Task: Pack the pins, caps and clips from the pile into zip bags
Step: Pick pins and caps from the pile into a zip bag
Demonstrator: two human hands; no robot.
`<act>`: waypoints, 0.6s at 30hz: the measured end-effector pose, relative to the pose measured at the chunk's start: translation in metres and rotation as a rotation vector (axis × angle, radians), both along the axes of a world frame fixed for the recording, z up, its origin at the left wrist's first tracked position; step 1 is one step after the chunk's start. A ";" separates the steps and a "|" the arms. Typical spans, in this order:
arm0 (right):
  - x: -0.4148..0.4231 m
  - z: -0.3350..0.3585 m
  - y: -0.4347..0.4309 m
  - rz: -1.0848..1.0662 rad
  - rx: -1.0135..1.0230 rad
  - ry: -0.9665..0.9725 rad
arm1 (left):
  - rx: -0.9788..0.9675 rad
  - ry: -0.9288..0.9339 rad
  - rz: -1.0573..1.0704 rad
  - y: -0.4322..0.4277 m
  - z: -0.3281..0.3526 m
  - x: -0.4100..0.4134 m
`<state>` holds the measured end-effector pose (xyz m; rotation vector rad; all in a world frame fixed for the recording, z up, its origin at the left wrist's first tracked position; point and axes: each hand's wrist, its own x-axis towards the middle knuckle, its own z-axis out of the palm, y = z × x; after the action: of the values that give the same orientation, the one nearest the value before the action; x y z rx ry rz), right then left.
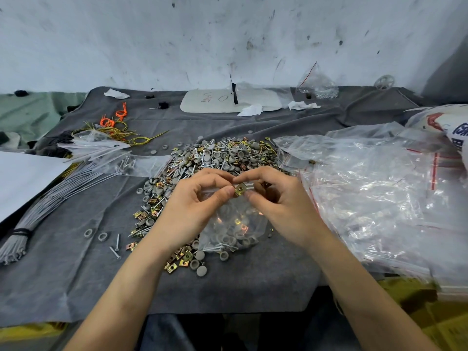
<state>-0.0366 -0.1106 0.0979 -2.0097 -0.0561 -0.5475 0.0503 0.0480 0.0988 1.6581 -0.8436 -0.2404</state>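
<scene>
Left hand (200, 198) fingers pinch the zip bag (235, 224) mouth over the pile (215, 158) on the desk (76, 274), right hand (273, 198) fingers clamped on a brass clip (240, 190): probably light, stiff, sharp-edged; bag film slippery, so hold the rim.

We see grey caps (201, 271) and brass-yellow clips (184, 262) on dark grey cloth (76, 274), orange loops (121, 114), clear bags (379, 186) with red stripes

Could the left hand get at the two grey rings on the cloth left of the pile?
Probably, but not freely: the grey rings lie uncovered on the cloth beside that forearm, yet the left hand is pinching the zip bag and would have to let go first.
</scene>
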 end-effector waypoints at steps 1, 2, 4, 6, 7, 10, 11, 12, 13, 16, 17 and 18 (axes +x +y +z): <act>0.000 0.000 -0.002 -0.013 -0.046 -0.013 | 0.003 0.006 -0.005 0.000 0.000 0.001; 0.000 0.001 -0.003 -0.025 -0.082 -0.024 | 0.002 0.007 -0.004 0.001 -0.001 0.002; 0.000 0.000 -0.005 -0.037 -0.081 -0.023 | -0.011 0.002 0.008 0.001 -0.001 0.002; 0.001 -0.001 -0.006 -0.035 -0.001 -0.006 | -0.023 -0.020 0.021 0.001 -0.002 -0.001; 0.002 -0.002 -0.007 -0.030 0.048 0.008 | -0.026 -0.027 0.029 0.001 -0.003 -0.002; 0.003 -0.005 -0.008 -0.005 0.146 0.043 | -0.027 -0.067 0.053 -0.001 -0.003 -0.006; 0.002 -0.005 -0.007 0.002 0.167 0.050 | -0.031 -0.080 0.056 -0.001 -0.003 -0.006; 0.003 -0.005 -0.007 0.005 0.185 0.055 | -0.035 -0.090 0.058 -0.002 -0.003 -0.005; 0.003 -0.006 -0.006 0.004 0.205 0.060 | -0.038 -0.098 0.060 -0.002 -0.003 -0.005; 0.003 -0.006 -0.006 -0.022 0.273 0.070 | -0.031 -0.113 0.065 -0.002 -0.004 -0.003; 0.003 -0.005 -0.006 -0.026 0.283 0.073 | -0.028 -0.118 0.062 -0.001 -0.004 -0.003; 0.002 -0.005 -0.006 -0.024 0.286 0.078 | -0.024 -0.127 0.061 -0.001 -0.004 -0.003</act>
<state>-0.0343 -0.1169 0.0934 -1.7520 0.0895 -0.4638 0.0477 0.0467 0.0952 1.6876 -0.8857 -0.0826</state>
